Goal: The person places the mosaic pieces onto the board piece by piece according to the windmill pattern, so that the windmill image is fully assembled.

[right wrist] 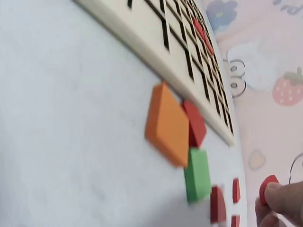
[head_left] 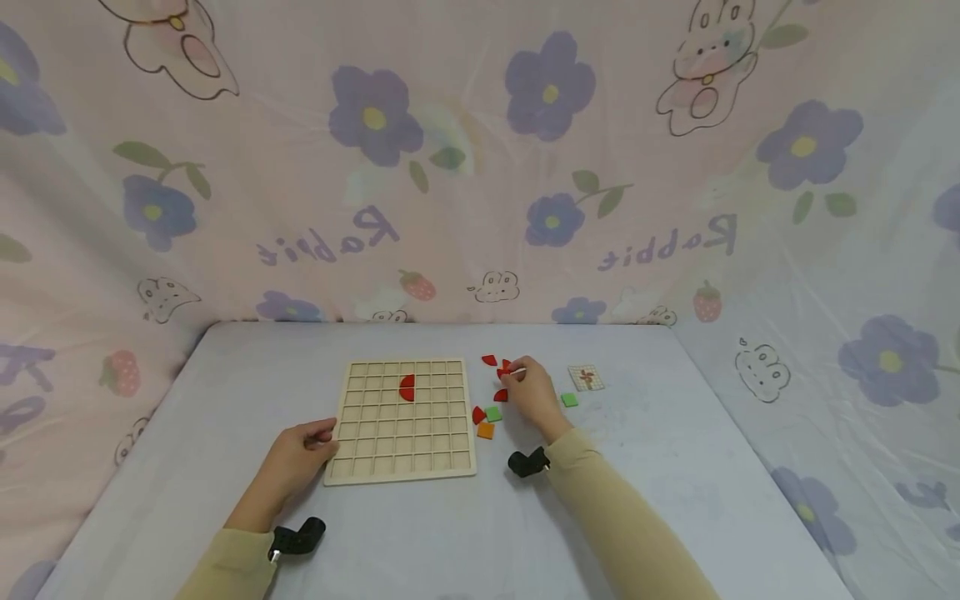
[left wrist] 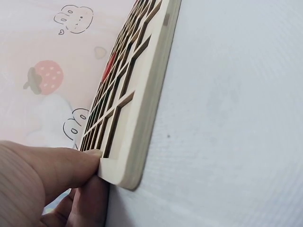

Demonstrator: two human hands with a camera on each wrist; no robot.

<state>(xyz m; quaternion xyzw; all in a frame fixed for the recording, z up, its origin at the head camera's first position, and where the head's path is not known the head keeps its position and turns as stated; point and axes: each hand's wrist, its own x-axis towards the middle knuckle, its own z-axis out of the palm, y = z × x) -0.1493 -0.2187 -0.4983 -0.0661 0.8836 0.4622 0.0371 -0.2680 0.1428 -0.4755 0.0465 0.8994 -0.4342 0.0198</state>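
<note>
My left hand (head_left: 296, 458) pinches the left edge of a wooden grid board (head_left: 375, 429). In the left wrist view its thumb lies on the rim near a corner, with the other fingers beside the edge. Two red quarter-circle tiles sit in neighbouring cells of an upper row, one above the other, like a half disc. Right of the board, my right hand (head_left: 534, 392) pinches another red quarter-circle tile (right wrist: 266, 187) between thumb and fingers, raised over the loose tiles. A red tile (head_left: 478, 414), a green square tile (head_left: 492, 413) and an orange square tile (head_left: 486, 431) lie close to the board's right edge.
More red tiles (head_left: 489, 360) lie around the right hand. A second green tile (head_left: 570, 400) and a small pattern card (head_left: 587, 378) with a grid and a red figure lie farther right. A printed curtain (head_left: 465, 250) stands behind the white table (head_left: 637, 500).
</note>
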